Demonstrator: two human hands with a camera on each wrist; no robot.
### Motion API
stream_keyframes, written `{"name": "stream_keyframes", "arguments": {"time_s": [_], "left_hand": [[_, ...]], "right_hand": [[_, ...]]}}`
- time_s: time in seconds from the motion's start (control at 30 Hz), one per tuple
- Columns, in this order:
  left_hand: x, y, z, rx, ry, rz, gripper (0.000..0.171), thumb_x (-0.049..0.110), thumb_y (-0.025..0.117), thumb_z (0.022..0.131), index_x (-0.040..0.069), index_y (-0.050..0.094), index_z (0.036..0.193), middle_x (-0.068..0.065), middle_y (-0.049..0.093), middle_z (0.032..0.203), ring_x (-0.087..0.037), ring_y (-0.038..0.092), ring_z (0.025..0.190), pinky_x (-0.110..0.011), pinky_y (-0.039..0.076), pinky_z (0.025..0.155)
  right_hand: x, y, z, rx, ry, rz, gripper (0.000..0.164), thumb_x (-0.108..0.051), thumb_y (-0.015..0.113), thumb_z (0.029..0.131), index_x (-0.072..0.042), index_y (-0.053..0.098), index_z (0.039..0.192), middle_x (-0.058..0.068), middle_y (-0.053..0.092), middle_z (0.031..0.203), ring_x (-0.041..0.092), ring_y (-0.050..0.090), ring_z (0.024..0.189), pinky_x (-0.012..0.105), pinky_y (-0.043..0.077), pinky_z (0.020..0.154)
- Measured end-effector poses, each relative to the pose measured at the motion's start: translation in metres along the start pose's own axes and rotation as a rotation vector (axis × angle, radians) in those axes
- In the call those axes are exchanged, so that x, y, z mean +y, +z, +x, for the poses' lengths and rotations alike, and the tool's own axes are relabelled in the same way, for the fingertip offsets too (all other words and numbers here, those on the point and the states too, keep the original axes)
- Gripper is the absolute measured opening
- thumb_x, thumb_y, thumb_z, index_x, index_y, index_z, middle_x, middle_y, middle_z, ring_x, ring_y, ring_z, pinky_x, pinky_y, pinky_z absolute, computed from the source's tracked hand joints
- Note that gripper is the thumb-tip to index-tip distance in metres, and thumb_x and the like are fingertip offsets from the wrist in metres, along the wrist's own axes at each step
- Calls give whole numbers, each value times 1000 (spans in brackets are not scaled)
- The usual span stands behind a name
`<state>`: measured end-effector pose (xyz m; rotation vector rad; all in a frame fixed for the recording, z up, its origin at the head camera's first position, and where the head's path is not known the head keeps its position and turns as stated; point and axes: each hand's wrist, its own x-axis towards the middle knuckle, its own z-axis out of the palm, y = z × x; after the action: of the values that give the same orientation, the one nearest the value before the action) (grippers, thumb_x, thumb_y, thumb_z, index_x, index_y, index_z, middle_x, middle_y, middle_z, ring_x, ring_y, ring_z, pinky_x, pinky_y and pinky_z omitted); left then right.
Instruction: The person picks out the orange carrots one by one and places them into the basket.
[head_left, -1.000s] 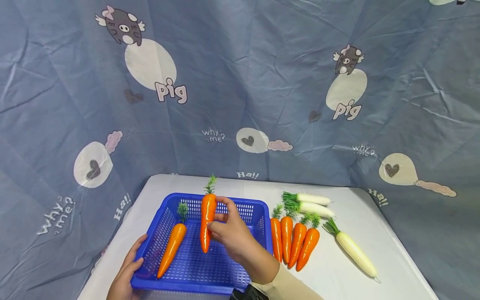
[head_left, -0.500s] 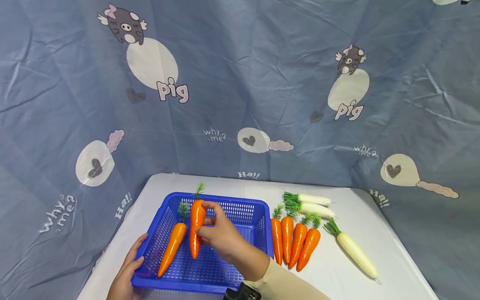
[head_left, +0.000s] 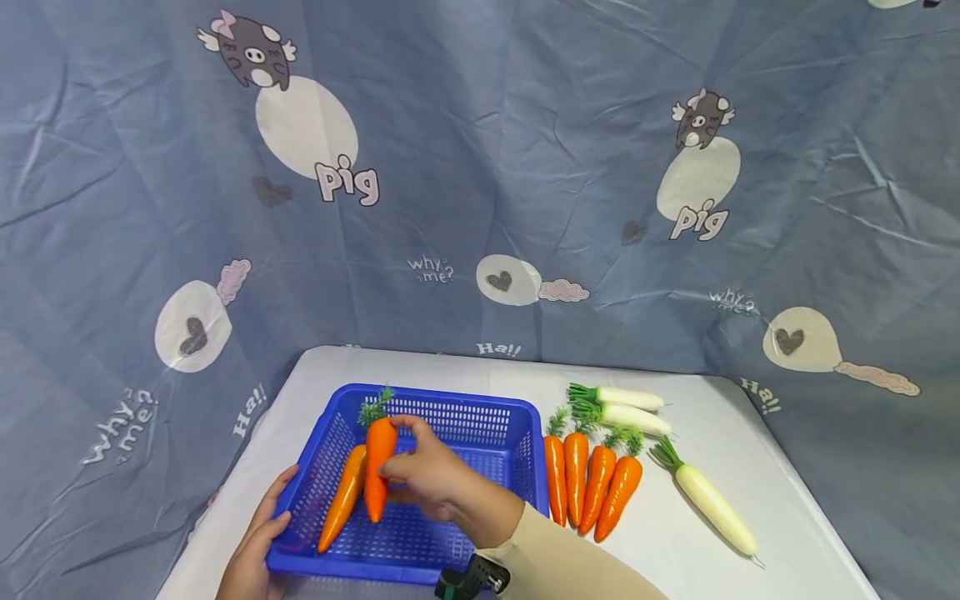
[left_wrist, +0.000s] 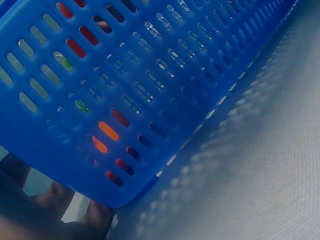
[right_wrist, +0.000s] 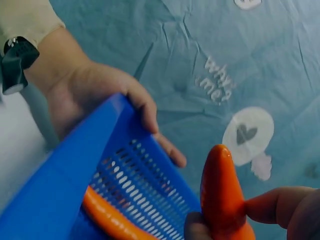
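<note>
My right hand (head_left: 435, 475) pinches an orange carrot (head_left: 380, 458) with a green leafy top, holding it inside the blue plastic basket (head_left: 450, 575). That carrot is beside another carrot (head_left: 343, 504) lying in the basket's left part; whether the two touch, I cannot tell. In the right wrist view, thumb and fingers are on either side of the held carrot (right_wrist: 220, 195). My left hand (head_left: 255, 542) holds the basket's left rim near the front corner, seen also in the right wrist view. Through the basket's slots (left_wrist: 107, 131), bits of orange show in the left wrist view.
Right of the basket, several carrots (head_left: 600, 483) lie side by side on the white table (head_left: 660, 567). Two white radishes (head_left: 630, 408) lie behind them, and a third radish (head_left: 712, 508) lies farther right. A patterned grey-blue cloth (head_left: 480, 167) hangs behind the table.
My right hand has moved left and down with the carrot, from mid-basket to beside the carrot lying there. My left hand stays at the rim.
</note>
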<state>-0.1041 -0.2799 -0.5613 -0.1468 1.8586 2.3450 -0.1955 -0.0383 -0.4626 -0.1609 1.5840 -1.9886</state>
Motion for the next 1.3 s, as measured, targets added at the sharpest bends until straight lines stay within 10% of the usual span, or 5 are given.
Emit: {"name": "stream_keyframes", "arguments": {"time_s": [0.17, 0.73, 1.03, 1.3], "left_hand": [[1, 3, 1, 20, -19, -12, 62, 21, 27, 111, 37, 9, 168, -10, -15, 175, -42, 0, 158, -12, 47, 92], [2, 2, 3, 4, 1, 11, 62, 20, 28, 111, 37, 10, 168, -8, -15, 176, -44, -4, 158, -25, 42, 108], [-3, 0, 1, -19, 32, -16, 59, 26, 28, 113, 35, 8, 168, -9, -12, 174, 11, 40, 127, -16, 48, 98], [-5, -3, 1, -43, 42, -24, 58, 27, 27, 114, 33, 7, 168, -3, -4, 173, 15, 46, 122, -22, 53, 98]], "right_hand": [[3, -7, 6, -5, 57, -7, 78, 10, 64, 84, -21, 38, 151, 21, 60, 121, 34, 74, 98, 45, 62, 79], [20, -8, 17, 45, 109, -54, 81, 13, 61, 84, -18, 33, 153, 20, 57, 116, 28, 68, 93, 43, 62, 77], [26, -10, 20, 68, 161, -67, 76, 13, 61, 86, -19, 36, 150, 22, 57, 114, 29, 68, 93, 47, 61, 79], [30, -11, 20, 55, 152, -80, 83, 13, 62, 86, -17, 30, 156, 20, 61, 110, 26, 68, 88, 48, 61, 84]]}}
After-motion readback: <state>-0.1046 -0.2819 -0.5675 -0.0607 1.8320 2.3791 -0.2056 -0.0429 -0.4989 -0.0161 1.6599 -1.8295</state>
